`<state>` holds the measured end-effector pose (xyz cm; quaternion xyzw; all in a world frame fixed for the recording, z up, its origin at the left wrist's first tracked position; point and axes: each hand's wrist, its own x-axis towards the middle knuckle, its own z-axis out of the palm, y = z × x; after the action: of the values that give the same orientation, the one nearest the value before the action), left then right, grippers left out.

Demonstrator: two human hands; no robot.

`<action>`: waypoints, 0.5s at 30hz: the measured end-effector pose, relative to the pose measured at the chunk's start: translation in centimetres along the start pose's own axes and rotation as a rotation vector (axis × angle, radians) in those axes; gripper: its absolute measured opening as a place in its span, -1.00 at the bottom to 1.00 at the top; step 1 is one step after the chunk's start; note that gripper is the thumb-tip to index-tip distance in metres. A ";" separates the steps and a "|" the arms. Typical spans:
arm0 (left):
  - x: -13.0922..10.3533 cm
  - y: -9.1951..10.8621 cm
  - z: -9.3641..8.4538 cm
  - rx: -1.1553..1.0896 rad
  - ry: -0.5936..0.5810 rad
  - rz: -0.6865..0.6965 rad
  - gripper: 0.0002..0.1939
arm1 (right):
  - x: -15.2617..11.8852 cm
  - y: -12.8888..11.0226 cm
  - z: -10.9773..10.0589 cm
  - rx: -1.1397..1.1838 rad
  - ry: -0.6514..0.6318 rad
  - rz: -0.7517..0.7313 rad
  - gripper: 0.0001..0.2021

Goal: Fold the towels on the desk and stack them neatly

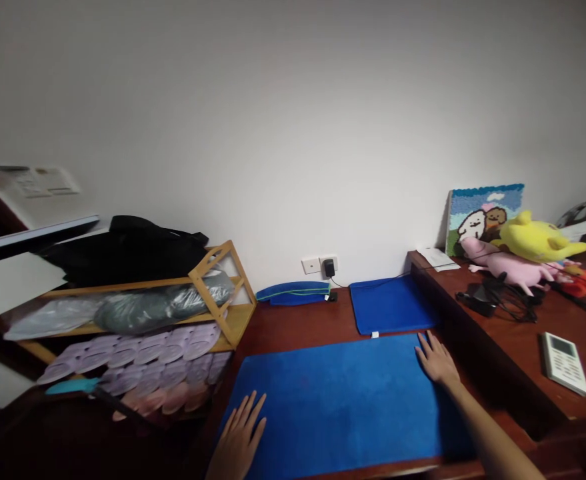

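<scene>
1. Far on the left, a white sheet (13, 283) sticks out beside a black bag (133, 250), which sits on top of a wooden rack (243, 320)
2. Lower on the rack there is a grey-green bundle (133, 311) in shiny plastic, and under that are rows of light purple shoes (173, 347), with some pink shoes (173, 398) below them
3. The left hand (237, 433) lies flat on the left side of the big blue cloth (343, 400), with its palm down. It holds nothing, and its fingers are a little bit apart
4. The big blue cloth is spread out on the red-brown table (303, 330), between the two hands, and it looks mostly smooth
5. Behind it, by the wall, is a folded blue cloth (293, 292) with a green edge, and a black plug (329, 268) sits in the wall socket above
6. A smaller blue cloth (393, 305) lies flat behind the big one, a bit to the right
7. The right hand (437, 359) rests on the big blue cloth near its far right corner. It is spread wide, palm down, and holds nothing
8. On the higher wood part at the right are a dog picture (487, 217), a pink toy (507, 265), a yellow toy (537, 239), black wires (517, 307) and a white gadget (565, 363) with buttons
</scene>
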<state>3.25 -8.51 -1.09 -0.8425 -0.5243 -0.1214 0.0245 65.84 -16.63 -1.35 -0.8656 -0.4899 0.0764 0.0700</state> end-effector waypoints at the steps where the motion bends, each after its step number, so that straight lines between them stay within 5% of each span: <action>1: 0.0 -0.2 0.1 0.007 -0.002 0.004 -0.44 | -0.1 -0.2 -0.1 -0.003 0.009 0.008 -0.31; 5: 0.7 -0.8 -0.3 0.018 0.015 0.016 -0.44 | -0.1 -0.3 -0.2 0.002 0.013 0.008 -0.30; 8: 1.9 2.7 -1.4 -0.029 0.140 -0.019 -0.47 | 0.2 0.1 0.1 0.060 0.022 -0.004 -0.31; 10: 2.7 8.9 -1.7 -0.104 0.250 -0.040 -0.49 | 0.3 0.4 0.1 0.117 0.027 -0.014 -0.33; 12: 3.1 17.8 -0.9 -0.237 0.229 0.089 -0.52 | 0.4 0.7 -0.1 0.162 0.031 -0.022 -0.35; 15: 3.0 33.3 2.6 -0.415 -0.029 0.437 -0.69 | 0.5 1.0 -0.6 0.190 0.032 -0.030 -0.37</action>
<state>34.59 -20.44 -0.02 -0.9241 -0.2947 -0.2055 -0.1301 66.99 -16.73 -1.00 -0.8487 -0.4922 0.1075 0.1608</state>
